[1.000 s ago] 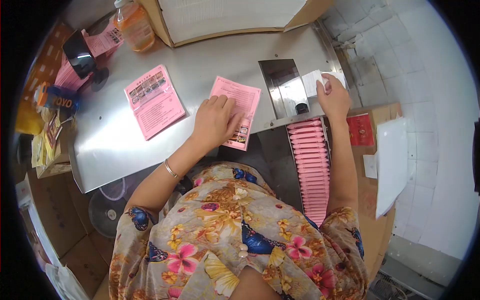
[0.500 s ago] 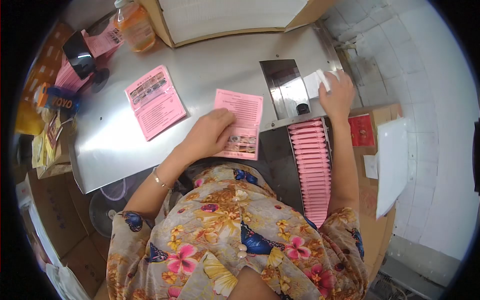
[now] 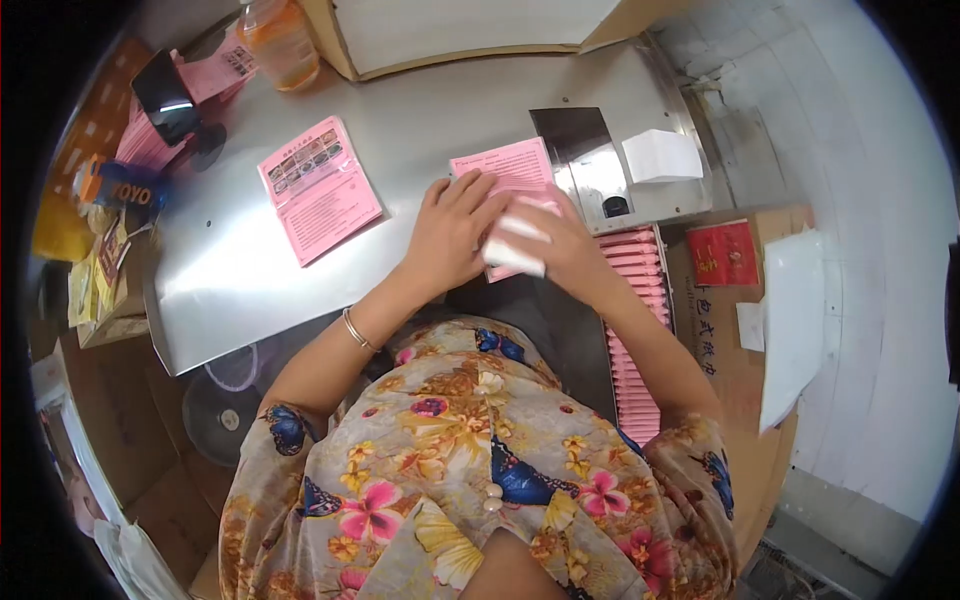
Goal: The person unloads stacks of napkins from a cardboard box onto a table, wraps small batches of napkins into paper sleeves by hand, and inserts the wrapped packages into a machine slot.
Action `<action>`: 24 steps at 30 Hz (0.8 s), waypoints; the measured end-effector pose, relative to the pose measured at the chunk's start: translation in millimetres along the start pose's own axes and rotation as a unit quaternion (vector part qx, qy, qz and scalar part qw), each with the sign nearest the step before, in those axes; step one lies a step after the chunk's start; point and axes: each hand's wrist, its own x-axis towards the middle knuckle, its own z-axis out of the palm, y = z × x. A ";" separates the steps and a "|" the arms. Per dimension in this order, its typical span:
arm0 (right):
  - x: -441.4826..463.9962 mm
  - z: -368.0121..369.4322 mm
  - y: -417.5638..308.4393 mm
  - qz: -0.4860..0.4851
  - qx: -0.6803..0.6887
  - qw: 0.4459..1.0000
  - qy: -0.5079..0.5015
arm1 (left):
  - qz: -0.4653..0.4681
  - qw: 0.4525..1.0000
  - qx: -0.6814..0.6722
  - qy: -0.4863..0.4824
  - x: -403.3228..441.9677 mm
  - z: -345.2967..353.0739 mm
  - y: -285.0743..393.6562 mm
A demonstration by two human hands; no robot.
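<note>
A pink printed packet [image 3: 508, 158] lies near the front edge of the metal table, partly covered by both hands. My left hand [image 3: 452, 232] is closed on its left side, fingers over the top face; the thumb is hidden. My right hand [image 3: 562, 245] grips a white folded paper napkin [image 3: 515, 242] against the packet's lower part, slightly blurred by motion. Whether the napkin is on top of the packet or partly inside it, I cannot tell. To the left lies a second pink packet [image 3: 325, 195], with small food pictures. A stack of white napkins [image 3: 662, 156] sits at the right.
Below the table's right edge, a long box holds a row of pink packets [image 3: 632, 340]. A dark flat panel [image 3: 580, 150] lies by the napkins. Back left are a phone on a stand [image 3: 168, 105] and a bottle of orange liquid [image 3: 280, 50]. A cardboard box [image 3: 720, 330] stands right.
My right hand has come left from the napkin stack, bringing a napkin onto the pink packet. My left hand and the packet have shifted slightly up and right.
</note>
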 end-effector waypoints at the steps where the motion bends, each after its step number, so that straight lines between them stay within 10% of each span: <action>1: 7.9 10.2 11.6 0.074 -0.029 0.996 -0.045 | -0.018 1.000 -0.021 0.009 2.5 -0.4 3.4; 10: 46.3 16.7 47.5 0.188 -0.094 0.964 -0.163 | 0.031 0.997 -0.014 0.072 -0.1 -27.1 16.9; 14: -2.5 11.0 80.1 0.229 -0.150 0.961 -0.023 | -0.157 0.962 -0.018 0.222 -50.4 -54.0 -34.6; 17: -7.8 -15.3 60.8 0.376 -0.149 0.901 -0.153 | -0.225 0.944 0.114 0.213 -70.0 -90.3 -76.7; 24: -25.7 -57.3 56.8 0.308 -0.067 0.945 0.089 | -0.209 0.965 0.121 0.103 -75.8 -85.2 -86.0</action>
